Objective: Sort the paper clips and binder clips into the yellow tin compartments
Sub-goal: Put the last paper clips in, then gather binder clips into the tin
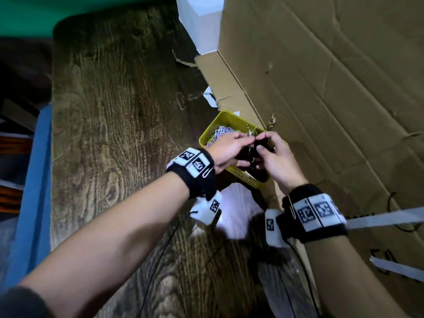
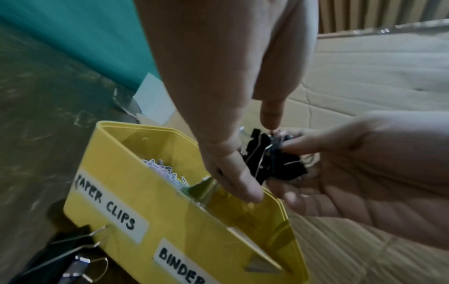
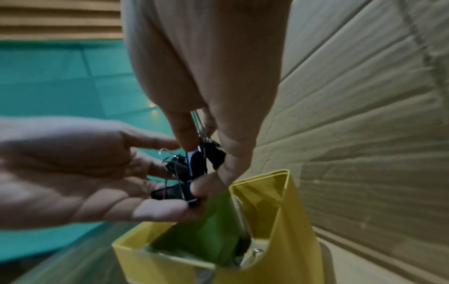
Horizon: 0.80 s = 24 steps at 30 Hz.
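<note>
— Head view, right of centre: yellow tin point(image 1: 207, 134) on the wooden bench point(image 1: 119, 106), hard against flattened cardboard point(image 1: 332, 88). Pastel paper clips point(image 1: 220, 131) heaped in the far-left compartment.
— And over the tin?
— Left hand point(image 1: 226, 151) and right hand point(image 1: 276, 154) meeting above the near compartment, a cluster of black binder clips point(image 1: 252, 154) between them. White paper point(image 1: 234, 207) lower centre, under the wrists.

— Left wrist view?
— Tin point(image 2: 170, 221) lower centre, labels reading "PAPER CLIPS" point(image 2: 107, 209) and "BINDER" point(image 2: 179, 267) on its side wall. Paper clips point(image 2: 165, 171) inside the first compartment. Left hand point(image 2: 218, 96) with fingers point(image 2: 240, 184) curled round the binder clips point(image 2: 269, 161); right hand point(image 2: 364, 163) cupped beneath, fingers partly bent, touching the cluster. More binder clips point(image 2: 68, 265) on the bench at lower left, outside the tin.

— Right wrist view?
— Right hand point(image 3: 206, 76) pinching wire handles at centre, binder clips point(image 3: 199, 163) dangling. Left hand point(image 3: 85, 173) at left, palm up, fingers holding another clip. Tin point(image 3: 279, 221) directly below, a green divider point(image 3: 206, 230) inside.
</note>
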Tool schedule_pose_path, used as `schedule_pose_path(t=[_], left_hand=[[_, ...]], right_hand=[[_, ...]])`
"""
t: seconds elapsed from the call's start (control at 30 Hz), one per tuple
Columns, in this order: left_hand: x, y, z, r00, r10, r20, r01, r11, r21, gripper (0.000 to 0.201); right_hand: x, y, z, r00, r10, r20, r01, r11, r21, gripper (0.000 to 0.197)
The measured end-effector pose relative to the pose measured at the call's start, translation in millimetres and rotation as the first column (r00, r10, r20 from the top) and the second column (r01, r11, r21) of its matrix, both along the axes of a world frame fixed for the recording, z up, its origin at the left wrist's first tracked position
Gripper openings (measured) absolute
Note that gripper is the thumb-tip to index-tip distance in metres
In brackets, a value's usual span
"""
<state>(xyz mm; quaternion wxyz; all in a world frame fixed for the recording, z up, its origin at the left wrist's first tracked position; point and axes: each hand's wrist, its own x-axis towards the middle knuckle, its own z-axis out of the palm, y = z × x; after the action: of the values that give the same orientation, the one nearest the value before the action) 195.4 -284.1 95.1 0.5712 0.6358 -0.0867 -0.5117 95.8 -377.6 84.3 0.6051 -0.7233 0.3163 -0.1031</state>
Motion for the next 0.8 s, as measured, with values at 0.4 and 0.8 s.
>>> schedule_pose_path(t=[0.4,0.8], left_hand=[[14,18,-2,0.998,-0.043,0.047,0.042,0.999,0.033,0.026],[90,175,-47,0.628,-0.515,0.584,-0.015,0.742,0.67,0.052]], right_hand=[[7,-3,-14,0.917,0.092,-0.388,-0.247,0.896,-0.37,0.05],[39,79,-60,0.775,0.589,-0.229,-0.581,0.523,-0.624,0.042]])
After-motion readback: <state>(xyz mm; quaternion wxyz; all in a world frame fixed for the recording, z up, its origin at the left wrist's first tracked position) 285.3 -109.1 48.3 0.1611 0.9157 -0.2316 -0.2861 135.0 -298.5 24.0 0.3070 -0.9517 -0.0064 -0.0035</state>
